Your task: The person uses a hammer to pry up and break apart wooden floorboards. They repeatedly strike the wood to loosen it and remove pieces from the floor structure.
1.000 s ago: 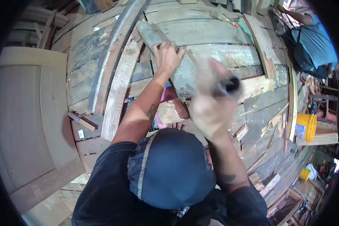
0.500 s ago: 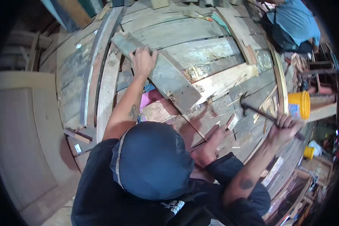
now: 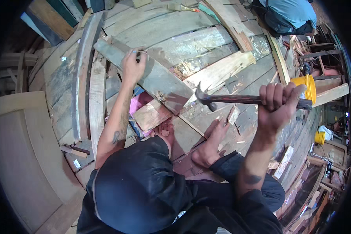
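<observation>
My left hand [image 3: 133, 65] presses down on a grey weathered plank [image 3: 160, 80] that lies slanted across the boards in front of me. My right hand [image 3: 277, 102] is shut around the dark handle of a claw hammer [image 3: 238, 100]. The hammer is held level above the planks, its metal head [image 3: 204, 97] near the plank's lower right end. My bare feet [image 3: 208, 146] rest on the boards just below the plank. My dark cap [image 3: 138, 191] fills the lower middle of the view.
I sit on a floor of rough wooden planks [image 3: 206, 39]. A pink scrap [image 3: 138, 106] lies under a small board. A yellow bucket [image 3: 305, 86] stands at the right. Another person in a blue shirt [image 3: 288, 13] crouches at the top right. A pale panel [image 3: 23, 148] lies at the left.
My right hand has brought the hammer in from the far right toward the plank's end. My left hand has stayed pressed on the plank.
</observation>
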Motion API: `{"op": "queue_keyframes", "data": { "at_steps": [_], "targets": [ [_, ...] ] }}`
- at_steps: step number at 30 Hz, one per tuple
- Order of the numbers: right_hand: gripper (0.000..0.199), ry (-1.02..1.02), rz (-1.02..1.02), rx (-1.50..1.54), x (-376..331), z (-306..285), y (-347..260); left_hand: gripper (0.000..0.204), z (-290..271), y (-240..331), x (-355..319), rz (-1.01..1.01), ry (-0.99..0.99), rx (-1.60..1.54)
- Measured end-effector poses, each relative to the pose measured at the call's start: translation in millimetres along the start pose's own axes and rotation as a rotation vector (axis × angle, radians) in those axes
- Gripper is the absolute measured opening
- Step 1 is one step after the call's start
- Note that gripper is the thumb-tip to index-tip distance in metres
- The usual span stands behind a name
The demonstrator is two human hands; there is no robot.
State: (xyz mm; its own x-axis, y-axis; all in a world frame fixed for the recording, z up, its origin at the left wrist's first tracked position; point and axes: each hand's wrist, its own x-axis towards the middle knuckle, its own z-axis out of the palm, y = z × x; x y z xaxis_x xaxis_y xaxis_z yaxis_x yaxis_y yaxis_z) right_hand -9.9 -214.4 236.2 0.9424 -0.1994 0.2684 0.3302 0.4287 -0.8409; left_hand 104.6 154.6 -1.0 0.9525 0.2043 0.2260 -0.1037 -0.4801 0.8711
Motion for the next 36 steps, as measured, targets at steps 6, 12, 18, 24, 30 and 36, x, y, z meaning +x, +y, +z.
{"op": "queue_keyframes", "data": {
  "at_steps": [6,12,18,24,30,36],
  "targets": [
    [0.055,0.034,0.084,-0.108,-20.3,15.8,5.3,0.031,-1.5,-5.6,-8.3,0.353,-0.02,0.413],
    [0.045,-0.206,0.128,-0.306,-12.3,64.5,26.7,0.05,-21.4,-19.1,14.7,0.176,-0.06,0.681],
    [0.05,-0.419,0.102,-0.765,-13.8,131.1,77.6,0.065,-18.3,-23.1,17.4,0.145,-0.077,0.759],
    [0.047,-0.38,0.204,-0.684,-17.2,160.8,96.5,0.066,-16.1,-27.0,17.8,0.111,-0.098,0.781],
    [0.033,-0.505,0.233,-0.7,-25.0,192.3,106.1,0.058,-4.0,-54.4,20.8,0.056,0.012,0.369],
    [0.036,-0.544,0.12,-0.624,-31.2,195.1,118.4,0.056,-8.6,-38.4,20.6,0.055,-0.06,0.544]
  ]
}}
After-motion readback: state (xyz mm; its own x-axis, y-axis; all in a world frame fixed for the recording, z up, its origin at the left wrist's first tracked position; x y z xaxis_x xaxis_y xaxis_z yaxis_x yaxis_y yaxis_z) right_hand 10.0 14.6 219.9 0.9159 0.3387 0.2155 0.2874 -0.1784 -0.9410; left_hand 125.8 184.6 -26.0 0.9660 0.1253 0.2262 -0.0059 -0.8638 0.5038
